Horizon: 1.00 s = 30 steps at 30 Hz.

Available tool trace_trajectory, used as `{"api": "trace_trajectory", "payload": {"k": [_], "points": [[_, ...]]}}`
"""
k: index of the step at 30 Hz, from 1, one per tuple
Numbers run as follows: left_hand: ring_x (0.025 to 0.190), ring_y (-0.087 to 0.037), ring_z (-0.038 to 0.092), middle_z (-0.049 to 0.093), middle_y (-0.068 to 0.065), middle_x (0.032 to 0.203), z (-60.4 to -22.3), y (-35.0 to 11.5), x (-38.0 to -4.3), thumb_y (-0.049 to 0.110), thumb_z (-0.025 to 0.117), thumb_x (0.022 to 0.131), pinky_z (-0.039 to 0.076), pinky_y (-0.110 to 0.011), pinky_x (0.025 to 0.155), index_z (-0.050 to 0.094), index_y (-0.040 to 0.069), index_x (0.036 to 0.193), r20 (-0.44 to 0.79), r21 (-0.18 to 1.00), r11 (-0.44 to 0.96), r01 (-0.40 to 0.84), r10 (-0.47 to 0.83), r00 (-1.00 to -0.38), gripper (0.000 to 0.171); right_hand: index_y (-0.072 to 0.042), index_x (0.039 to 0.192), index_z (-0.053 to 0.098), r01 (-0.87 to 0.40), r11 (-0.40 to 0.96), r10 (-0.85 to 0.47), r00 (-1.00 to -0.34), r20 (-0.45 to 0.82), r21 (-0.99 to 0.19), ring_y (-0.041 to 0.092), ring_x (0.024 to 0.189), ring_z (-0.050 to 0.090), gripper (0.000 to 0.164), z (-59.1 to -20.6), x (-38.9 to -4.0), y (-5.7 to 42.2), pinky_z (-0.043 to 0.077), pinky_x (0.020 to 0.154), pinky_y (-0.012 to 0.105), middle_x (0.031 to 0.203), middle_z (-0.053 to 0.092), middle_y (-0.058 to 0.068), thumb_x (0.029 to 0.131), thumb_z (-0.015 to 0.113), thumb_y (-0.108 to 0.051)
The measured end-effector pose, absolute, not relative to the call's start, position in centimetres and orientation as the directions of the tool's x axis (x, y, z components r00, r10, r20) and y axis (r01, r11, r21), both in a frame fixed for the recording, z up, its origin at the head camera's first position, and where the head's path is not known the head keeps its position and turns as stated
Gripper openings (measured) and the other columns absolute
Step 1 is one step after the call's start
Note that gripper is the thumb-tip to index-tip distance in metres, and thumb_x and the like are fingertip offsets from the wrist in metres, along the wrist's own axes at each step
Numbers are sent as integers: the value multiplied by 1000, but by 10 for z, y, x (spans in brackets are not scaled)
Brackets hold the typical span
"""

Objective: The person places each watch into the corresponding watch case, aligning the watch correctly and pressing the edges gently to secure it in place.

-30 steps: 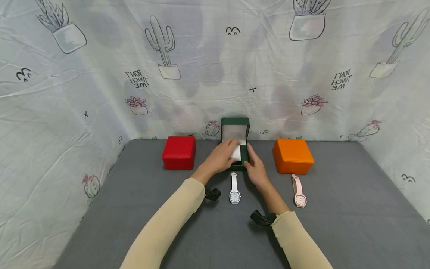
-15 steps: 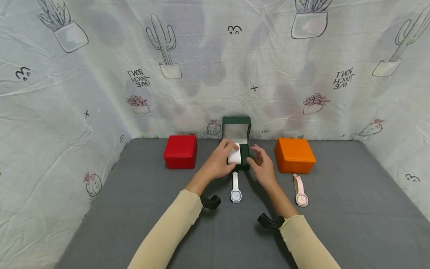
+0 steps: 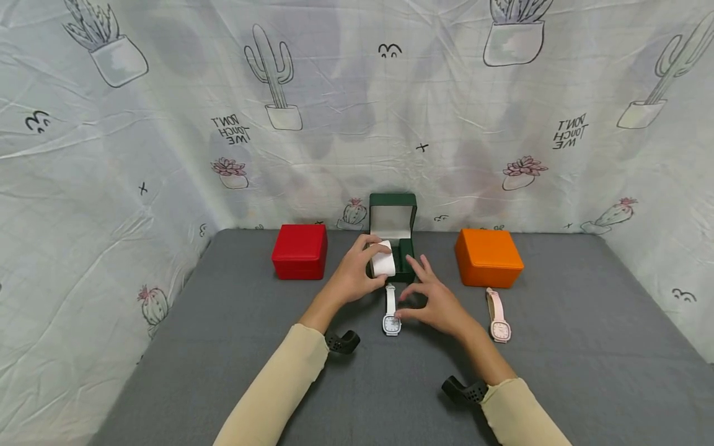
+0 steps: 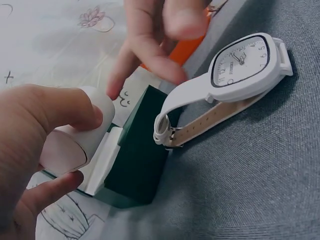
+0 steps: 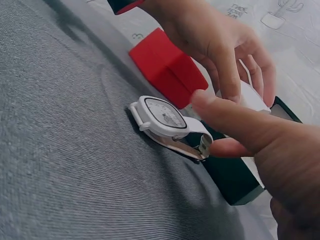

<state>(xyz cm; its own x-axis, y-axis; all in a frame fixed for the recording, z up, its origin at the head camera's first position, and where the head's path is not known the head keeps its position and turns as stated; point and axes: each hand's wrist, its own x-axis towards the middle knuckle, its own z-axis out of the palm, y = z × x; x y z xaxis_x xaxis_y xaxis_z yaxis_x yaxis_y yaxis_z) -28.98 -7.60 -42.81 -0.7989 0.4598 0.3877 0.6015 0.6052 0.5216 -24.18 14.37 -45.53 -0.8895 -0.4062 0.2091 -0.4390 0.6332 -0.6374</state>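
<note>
My left hand (image 3: 350, 274) grips a white watch cushion (image 3: 383, 265) between thumb and fingers, just above the open green watch box (image 3: 393, 199). Rounded sides of the cushion (image 4: 97, 125) show in the left wrist view. In front of the box a white wristwatch (image 3: 392, 325) lies on the grey cloth, its strap fastened in a loop. Over this watch hovers my right hand (image 3: 437, 303), fingers spread and thumb near the dial. The right wrist view shows a gap between that thumb and the watch (image 5: 164, 117).
A closed red box (image 3: 300, 253) stands left of the green one, a closed orange box (image 3: 488, 259) to the right. In front of the orange box lies a pink wristwatch (image 3: 499, 322). A patterned white curtain (image 3: 334, 111) hangs behind the grey table (image 3: 586, 347).
My left hand has lifted the white cushion out of the green box, slightly leftward. My right hand has let go of the box's side and come toward me, over the white watch.
</note>
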Motion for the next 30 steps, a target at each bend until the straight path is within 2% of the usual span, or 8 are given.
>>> {"api": "trace_trajectory", "payload": {"k": [5,9,15,19,23,27,30], "points": [[120,-24,52,45,-5,137,-432,-81,-288,14,76,81,53,-38,92,60,17,120,396,557,588,586,433,-810,43,-28,84,72,-464,637,-475,-865,161,-615,41,150,-1,33,-457,-239,139,31,105,70,163,17,6,64,85,-52],[120,-24,52,46,-5,136,-436,-83,-285,13,76,80,54,-38,92,61,17,119,408,582,572,578,410,-816,42,-31,79,69,-472,624,-499,-854,148,-622,42,150,-1,30,-458,-238,136,30,107,67,163,18,7,64,85,-51],[120,-24,52,46,-5,136,-437,-83,-282,13,77,80,53,-38,93,61,17,119,418,596,558,578,399,-816,42,-25,84,69,-444,597,-468,-869,160,-669,36,151,6,30,-458,-237,135,25,110,68,160,26,7,68,85,-44],[120,-24,51,46,-6,135,-436,-84,-282,12,77,80,53,-39,93,61,16,119,430,593,552,586,399,-810,42,-18,96,68,-461,581,-420,-876,238,-671,31,148,25,36,-459,-236,135,30,111,62,153,41,7,70,85,-38],[119,-24,52,47,-7,134,-436,-86,-280,11,77,79,54,-39,91,61,16,118,442,583,555,594,397,-805,42,-14,112,65,-505,579,-391,-861,326,-640,28,138,42,51,-460,-236,134,38,109,56,147,48,5,71,85,-36],[119,-24,52,47,-6,134,-436,-87,-280,11,77,79,54,-38,92,61,16,118,448,575,558,598,397,-801,42,-15,126,61,-519,601,-355,-855,379,-607,26,134,44,64,-459,-236,133,39,107,56,146,48,2,71,85,-39],[119,-23,51,47,-6,134,-436,-88,-280,12,77,79,53,-38,92,61,16,118,447,577,550,604,406,-797,42,-19,141,49,-515,628,-311,-854,418,-584,30,138,39,81,-458,-236,135,38,106,60,153,38,5,71,85,-38]]}}
